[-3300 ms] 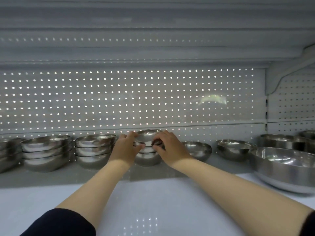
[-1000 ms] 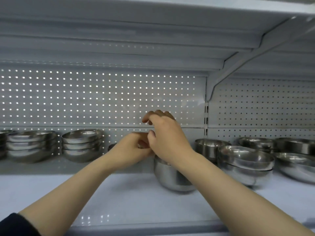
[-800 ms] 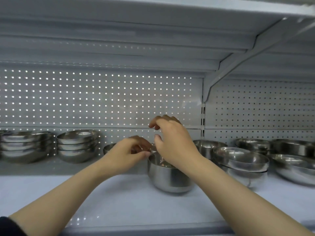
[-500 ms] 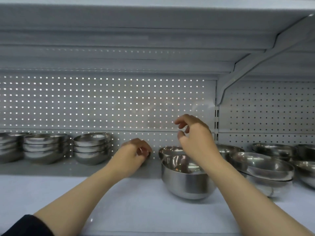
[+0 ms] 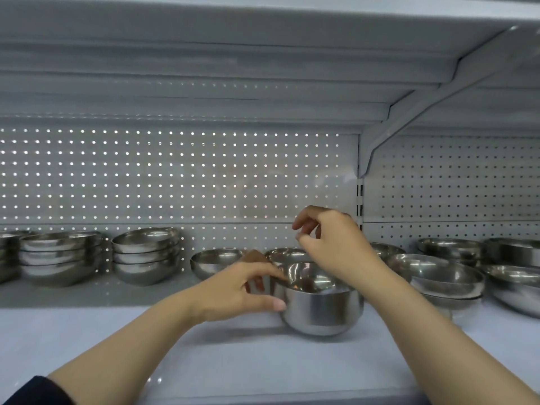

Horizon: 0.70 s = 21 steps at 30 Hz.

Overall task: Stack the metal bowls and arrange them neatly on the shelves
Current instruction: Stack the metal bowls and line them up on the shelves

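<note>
Bowl [image 5: 320,305] rim pinched by left hand [image 5: 233,290]; right hand [image 5: 330,244] loose above, holding nothing.

Silver bowls [image 5: 320,305]; white shelf [image 5: 263,369]; grey dotted pegboard [image 5: 175,176].
</note>
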Available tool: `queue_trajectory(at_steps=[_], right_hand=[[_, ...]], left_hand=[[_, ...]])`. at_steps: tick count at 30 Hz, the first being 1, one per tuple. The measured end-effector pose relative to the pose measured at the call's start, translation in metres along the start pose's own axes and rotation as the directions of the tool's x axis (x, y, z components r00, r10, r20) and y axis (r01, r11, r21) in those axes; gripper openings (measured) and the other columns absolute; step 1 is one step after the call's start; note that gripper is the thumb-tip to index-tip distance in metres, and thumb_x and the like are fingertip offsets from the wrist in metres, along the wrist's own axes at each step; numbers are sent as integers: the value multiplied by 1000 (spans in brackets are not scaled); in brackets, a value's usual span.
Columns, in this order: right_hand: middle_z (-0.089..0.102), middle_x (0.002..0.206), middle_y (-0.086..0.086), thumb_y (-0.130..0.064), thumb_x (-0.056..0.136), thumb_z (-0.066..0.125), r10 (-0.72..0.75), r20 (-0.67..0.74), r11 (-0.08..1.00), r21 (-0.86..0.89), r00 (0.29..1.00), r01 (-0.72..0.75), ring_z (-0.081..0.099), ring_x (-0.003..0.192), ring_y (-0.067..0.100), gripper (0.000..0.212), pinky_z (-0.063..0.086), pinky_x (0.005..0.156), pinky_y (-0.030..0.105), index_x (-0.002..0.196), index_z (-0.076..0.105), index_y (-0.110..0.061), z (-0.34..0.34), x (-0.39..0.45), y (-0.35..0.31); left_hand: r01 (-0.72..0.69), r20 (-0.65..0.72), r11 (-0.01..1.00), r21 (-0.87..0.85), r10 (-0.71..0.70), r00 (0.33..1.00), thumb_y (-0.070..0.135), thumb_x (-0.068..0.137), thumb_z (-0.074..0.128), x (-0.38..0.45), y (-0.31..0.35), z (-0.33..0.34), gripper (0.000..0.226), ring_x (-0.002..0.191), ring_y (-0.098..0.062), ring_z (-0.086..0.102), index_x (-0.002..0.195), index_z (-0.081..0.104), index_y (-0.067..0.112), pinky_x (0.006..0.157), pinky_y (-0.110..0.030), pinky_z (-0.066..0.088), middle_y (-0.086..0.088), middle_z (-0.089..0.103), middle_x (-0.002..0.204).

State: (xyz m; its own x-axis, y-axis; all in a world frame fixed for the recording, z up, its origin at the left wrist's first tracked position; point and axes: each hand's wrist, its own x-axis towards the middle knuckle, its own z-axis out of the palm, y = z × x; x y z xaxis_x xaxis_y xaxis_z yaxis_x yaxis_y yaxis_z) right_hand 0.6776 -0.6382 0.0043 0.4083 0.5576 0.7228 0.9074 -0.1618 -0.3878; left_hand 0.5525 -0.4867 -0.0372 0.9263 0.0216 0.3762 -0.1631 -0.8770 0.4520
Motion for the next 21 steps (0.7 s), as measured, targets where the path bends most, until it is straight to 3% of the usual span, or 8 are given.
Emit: queue_trajectory(at_steps=[2, 6, 9, 12, 14, 16, 18, 21], right_hand=[[63, 76, -11, -17, 83, 57, 20, 62, 998, -65, 998, -16, 56, 61, 1, 14, 38, 50, 11, 82, 61, -30, 2, -10, 1], [66, 76, -9, -28, 87, 59, 59, 107, 988, -147, 993, -43, 60, 71, 7, 7, 48, 64, 24, 84, 66, -26, 4, -27, 4], [66, 69, -6, -37, 89, 56, 36, 99, 980, -198, 994, -16, 59, 68, 12, 24, 50, 67, 32, 71, 65, -24, -4, -30, 2], [58, 56, 1, -42, 90, 53, 29, 109, 969, -247, 994, -1, 53, 57, 17, 44, 45, 61, 36, 53, 53, -18, -13, -34, -1], [54, 54, 8, -45, 90, 50, 13, 107, 966, -259, 994, 15, 43, 51, 14, 50, 40, 56, 35, 54, 51, -11, -17, -39, -2], [54, 55, 5, -50, 91, 47, -3, 110, 965, -259, 994, 31, 42, 56, 7, 51, 34, 55, 24, 60, 55, -10, -22, -45, -4], [53, 59, -5, -54, 89, 47, -8, 113, 966, -255, 994, 37, 45, 65, 4, 44, 32, 58, 20, 65, 57, -19, -28, -50, -6], [50, 63, -13, -56, 84, 54, -26, 141, 969, -241, 990, 60, 46, 63, 3, 33, 33, 54, 23, 73, 59, -25, -38, -57, -7]], left_hand=[[8, -7, 1000, 17, -8, 1000, 55, 68, 71, 2, -3, 4, 33, 95, 5, 54, 98, 57, 50, 87, -15, 44, 27, 56, 104], [25, -54, 999, -41, -28, 998, 61, 58, 71, 5, -7, 10, 39, 82, -7, 59, 84, 58, 36, 82, -32, 49, 20, 61, 82], [43, -96, 996, -78, -51, 994, 64, 53, 71, 4, -11, 10, 45, 75, -5, 56, 84, 57, 34, 81, -34, 50, 19, 60, 78], [72, -162, 989, -127, -92, 982, 68, 51, 68, 4, -13, 4, 54, 80, -7, 61, 90, 59, 32, 82, -33, 51, 10, 63, 84], [47, -218, 987, -156, -81, 973, 66, 52, 69, 6, -13, 1, 53, 77, -15, 63, 88, 60, 29, 78, -39, 52, -2, 67, 82], [18, -273, 982, -186, -69, 960, 64, 51, 71, 8, -11, 0, 48, 75, -19, 66, 85, 60, 31, 75, -41, 54, -6, 69, 82], [-6, -304, 983, -183, -51, 951, 63, 50, 71, 9, -9, 0, 47, 78, -19, 68, 85, 60, 34, 77, -41, 55, -2, 70, 82], [-37, -321, 987, -159, -16, 947, 64, 48, 70, 8, -4, -2, 49, 77, -10, 68, 85, 61, 34, 81, -38, 55, 10, 70, 82]])
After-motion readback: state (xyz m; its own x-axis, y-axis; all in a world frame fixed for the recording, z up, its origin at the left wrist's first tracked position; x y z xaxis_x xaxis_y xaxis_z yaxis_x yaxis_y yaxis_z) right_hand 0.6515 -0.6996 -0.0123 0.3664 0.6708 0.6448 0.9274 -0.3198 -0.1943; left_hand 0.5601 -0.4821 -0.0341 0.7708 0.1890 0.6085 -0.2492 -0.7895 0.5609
